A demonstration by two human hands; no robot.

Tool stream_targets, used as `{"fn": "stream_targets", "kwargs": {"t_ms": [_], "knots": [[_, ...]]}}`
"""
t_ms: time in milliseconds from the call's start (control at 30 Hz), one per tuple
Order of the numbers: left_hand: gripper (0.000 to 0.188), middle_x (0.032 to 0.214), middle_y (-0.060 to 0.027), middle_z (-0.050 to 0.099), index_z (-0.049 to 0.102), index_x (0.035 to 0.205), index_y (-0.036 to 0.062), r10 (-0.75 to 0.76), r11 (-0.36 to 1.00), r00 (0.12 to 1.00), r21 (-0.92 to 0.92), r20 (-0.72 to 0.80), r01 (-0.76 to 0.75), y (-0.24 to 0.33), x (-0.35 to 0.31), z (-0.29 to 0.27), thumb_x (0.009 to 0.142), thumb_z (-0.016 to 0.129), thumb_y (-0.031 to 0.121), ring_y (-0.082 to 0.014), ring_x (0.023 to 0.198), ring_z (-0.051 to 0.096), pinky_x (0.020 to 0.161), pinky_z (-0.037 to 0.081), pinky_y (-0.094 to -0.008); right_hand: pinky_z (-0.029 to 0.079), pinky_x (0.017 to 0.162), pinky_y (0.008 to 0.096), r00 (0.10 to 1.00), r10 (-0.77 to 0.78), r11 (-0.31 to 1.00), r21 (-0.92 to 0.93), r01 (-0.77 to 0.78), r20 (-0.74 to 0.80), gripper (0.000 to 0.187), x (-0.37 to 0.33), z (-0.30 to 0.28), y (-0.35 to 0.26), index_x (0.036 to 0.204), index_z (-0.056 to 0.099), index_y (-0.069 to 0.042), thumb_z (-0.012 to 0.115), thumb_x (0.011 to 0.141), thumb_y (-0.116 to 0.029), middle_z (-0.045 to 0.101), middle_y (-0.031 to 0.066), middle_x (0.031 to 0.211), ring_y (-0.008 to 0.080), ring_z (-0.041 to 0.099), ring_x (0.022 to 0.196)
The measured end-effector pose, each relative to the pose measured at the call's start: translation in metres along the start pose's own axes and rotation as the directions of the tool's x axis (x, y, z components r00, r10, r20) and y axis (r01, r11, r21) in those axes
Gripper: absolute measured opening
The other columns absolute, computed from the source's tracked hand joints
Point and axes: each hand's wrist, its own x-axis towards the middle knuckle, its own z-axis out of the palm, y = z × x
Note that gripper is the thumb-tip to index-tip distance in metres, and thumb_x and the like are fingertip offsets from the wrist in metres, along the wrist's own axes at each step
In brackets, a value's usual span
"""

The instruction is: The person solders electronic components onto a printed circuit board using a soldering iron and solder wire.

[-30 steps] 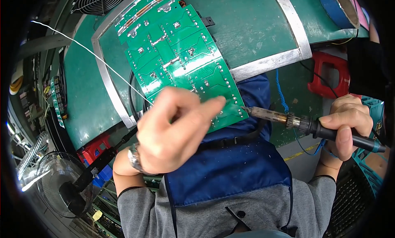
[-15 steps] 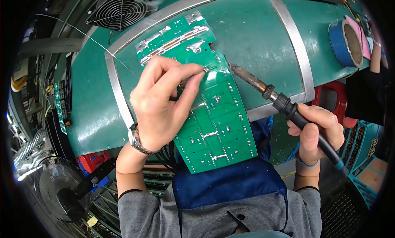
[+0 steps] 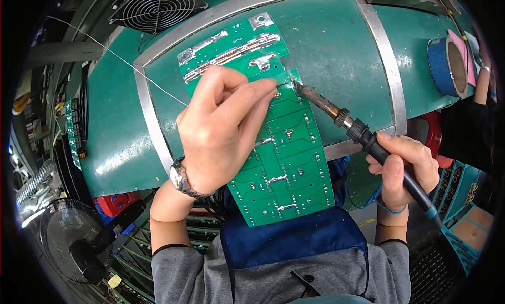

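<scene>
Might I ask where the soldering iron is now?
In the head view, the soldering iron is right of centre, in the right hand, its tip near the right edge of the green board.

- One left grip (image 3: 218, 128) and one right grip (image 3: 407, 164) (two bare hands, a matching pair)
- One big green circuit board (image 3: 284, 151); smaller boards (image 3: 72, 133) toward the left rim are too blurred to count
- One soldering iron (image 3: 363, 130)
- One thin wire (image 3: 163, 88)
- Two fans: one round black fan (image 3: 158, 10) up top, one standing fan (image 3: 73, 238) at lower left
- Two red plastic pieces (image 3: 113, 201), one on each side
- One blue roll of tape (image 3: 442, 67)
- One wristwatch (image 3: 180, 178) and one wristband (image 3: 392, 210)
- One blue apron (image 3: 294, 241)
- One pink sheet (image 3: 464, 54)
- One green counter (image 3: 342, 51)
- One other person's forearm (image 3: 482, 85), at the right edge
</scene>
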Motion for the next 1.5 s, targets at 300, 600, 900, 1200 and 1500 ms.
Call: {"fn": "stream_targets", "kwargs": {"t_ms": [300,600,900,1200,1500], "knots": [[0.019,0.073,-0.0025,0.051,0.069,0.087,0.0047,0.042,0.999,0.997,-0.034,0.071,-0.04,0.011,-0.004,-0.004,0.07,0.075,-0.001,-0.012,0.053,0.052,0.046,0.042,-0.0264,0.046,0.045,0.0256,0.999,-0.02,1.0,-0.005,0.02,-0.026,0.022,-0.015,-0.011,0.002,0.091,0.065,0.002,0.064,0.084,-0.019,0.065,0.0084,0.062,0.0159,0.059,0.045],[0.021,0.071,-0.0021,0.048,0.07,0.089,0.0045,0.073,0.997,0.99,-0.013,0.117,-0.072,0.012,-0.005,-0.005,0.069,0.075,-0.001,-0.0114,0.052,0.049,0.045,0.041,-0.0266,0.043,0.039,0.025,0.989,-0.151,0.988,-0.025,0.151,-0.002,0.021,-0.014,-0.006,-0.003,0.092,0.065,0.004,0.063,0.081,-0.013,0.059,0.0059,0.055,0.0158,0.055,0.041],[0.02,0.074,-0.0013,0.053,0.073,0.087,0.0056,-0.037,0.992,0.99,-0.113,0.133,0.052,0.021,-0.014,-0.01,0.07,0.074,-0.005,-0.0065,0.057,0.047,0.049,0.038,-0.0208,0.042,0.044,0.0242,0.994,0.032,0.999,-0.031,-0.035,-0.101,0.031,-0.029,-0.019,-0.013,0.086,0.064,-0.001,0.061,0.089,-0.032,0.058,0.0025,0.052,0.0138,0.054,0.042],[0.023,0.075,-0.0033,0.054,0.073,0.09,0.0056,0.106,0.992,0.976,-0.081,0.19,-0.092,0.017,-0.019,-0.006,0.069,0.076,-0.002,-0.0112,0.06,0.052,0.051,0.042,-0.0234,0.044,0.041,0.0248,0.991,-0.116,0.992,-0.055,0.112,-0.069,0.021,-0.027,-0.009,-0.015,0.085,0.066,0.001,0.064,0.085,-0.02,0.056,0.0012,0.051,0.0134,0.055,0.041],[0.023,0.076,-0.0032,0.054,0.073,0.09,0.0059,0.006,0.995,0.982,-0.102,0.189,0.014,0.028,-0.023,-0.015,0.069,0.077,-0.002,-0.011,0.059,0.052,0.051,0.042,-0.0231,0.043,0.043,0.0248,0.991,-0.053,0.995,-0.087,0.043,-0.126,0.03,-0.036,-0.024,-0.018,0.081,0.065,-0.002,0.062,0.088,-0.031,0.057,0.002,0.051,0.0141,0.054,0.041]]}}
